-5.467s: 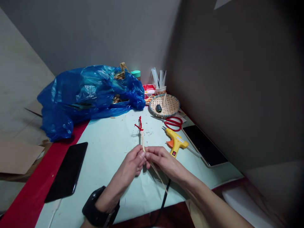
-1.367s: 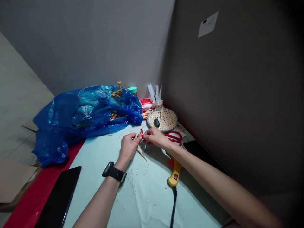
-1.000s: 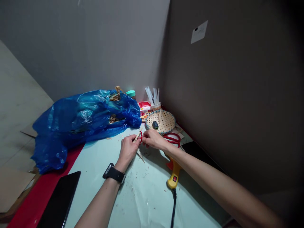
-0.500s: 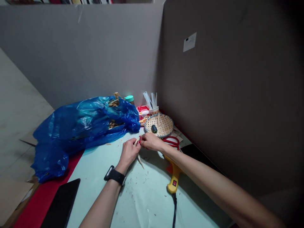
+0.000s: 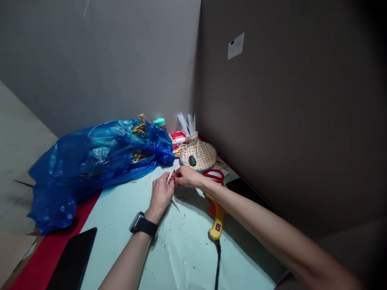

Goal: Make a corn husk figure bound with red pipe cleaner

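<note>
My left hand [image 5: 162,193], with a black watch [image 5: 142,224] on the wrist, is closed on a pale dried husk strip [image 5: 171,175]. The strip's pointed end [image 5: 175,204] hangs below the fingers. Close against it, my right hand [image 5: 188,177] has its fingers bent together at a small red thing [image 5: 174,174], too small to identify. Just behind the right hand is a shallow woven basket [image 5: 208,155] with a dark thread spool [image 5: 192,160] in it. Red-handled scissors [image 5: 218,174] lie beside my right wrist, and a yellow glue gun [image 5: 216,225] lies partly under that forearm.
A large blue plastic bag [image 5: 90,161] of dried husks covers the back left. Glue sticks [image 5: 188,124] stand in a cup near a green-lidded jar [image 5: 159,122] and a red-white packet [image 5: 178,137]. A black flat device [image 5: 72,259] lies front left. Grey panels [image 5: 256,112] enclose the back and right.
The camera view has tilted and shifted slightly, so things appear a little further left. Both hands stay together at the strip, with only small finger movement.
</note>
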Available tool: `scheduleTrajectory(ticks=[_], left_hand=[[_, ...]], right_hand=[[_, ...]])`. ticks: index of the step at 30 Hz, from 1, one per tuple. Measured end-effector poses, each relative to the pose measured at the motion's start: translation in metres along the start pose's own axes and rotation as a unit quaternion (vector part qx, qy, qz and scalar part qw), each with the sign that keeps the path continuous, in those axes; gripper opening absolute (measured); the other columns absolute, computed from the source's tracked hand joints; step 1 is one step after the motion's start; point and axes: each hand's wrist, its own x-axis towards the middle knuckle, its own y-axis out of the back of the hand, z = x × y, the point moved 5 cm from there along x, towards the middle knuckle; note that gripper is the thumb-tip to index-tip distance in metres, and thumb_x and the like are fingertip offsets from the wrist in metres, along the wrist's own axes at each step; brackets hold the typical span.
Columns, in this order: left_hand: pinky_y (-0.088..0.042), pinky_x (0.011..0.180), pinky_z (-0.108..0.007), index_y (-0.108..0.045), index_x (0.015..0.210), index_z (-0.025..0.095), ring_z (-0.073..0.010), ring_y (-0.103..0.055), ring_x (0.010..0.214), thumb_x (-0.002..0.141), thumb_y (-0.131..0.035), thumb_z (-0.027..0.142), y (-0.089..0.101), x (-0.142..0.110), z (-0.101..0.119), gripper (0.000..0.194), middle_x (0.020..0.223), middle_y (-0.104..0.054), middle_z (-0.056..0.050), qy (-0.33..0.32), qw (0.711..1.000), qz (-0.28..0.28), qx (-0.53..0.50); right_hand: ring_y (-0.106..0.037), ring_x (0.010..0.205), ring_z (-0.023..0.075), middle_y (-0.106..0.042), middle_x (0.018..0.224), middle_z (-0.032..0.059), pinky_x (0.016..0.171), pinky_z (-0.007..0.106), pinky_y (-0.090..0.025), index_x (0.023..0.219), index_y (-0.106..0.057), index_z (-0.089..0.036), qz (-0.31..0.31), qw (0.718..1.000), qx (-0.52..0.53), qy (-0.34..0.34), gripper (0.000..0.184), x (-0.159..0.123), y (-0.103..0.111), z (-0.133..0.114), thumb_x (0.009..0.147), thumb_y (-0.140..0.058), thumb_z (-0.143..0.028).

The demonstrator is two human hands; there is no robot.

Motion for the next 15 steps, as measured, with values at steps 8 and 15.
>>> scheduleTrajectory(ticks=[8, 15], left_hand=[[-0.031, 0.063, -0.029, -0.051, 0.068, 0.021, -0.0189, -0.054, 0.064, 0.082, -0.046, 0.016, -0.002, -0.003, 0.001, 0.015, 0.067, -0.061, -0.005, -0.033, 0.996, 0.005, 0.080], [-0.028, 0.061, -0.027, -0.049, 0.064, 0.020, -0.0151, -0.044, 0.059, 0.078, -0.048, 0.020, 0.001, 0.000, -0.008, 0.014, 0.060, -0.053, 0.001, -0.021, 1.000, -0.008, -0.001]], right_hand=[[-0.056, 0.064, 0.0123, -0.068, 0.071, 0.0043, 0.055, 0.020, -0.035, 0.083, -0.072, -0.012, -0.022, 1.000, -0.015, 0.010, 0.022, -0.002, -0.002, -0.002, 0.081, -0.053, -0.021], [-0.062, 0.079, 0.0198, -0.071, 0.090, 0.0117, 0.062, 0.025, -0.037, 0.094, -0.071, -0.014, 0.027, 0.997, -0.071, -0.001, 0.025, -0.007, -0.002, -0.006, 0.081, -0.054, -0.027]])
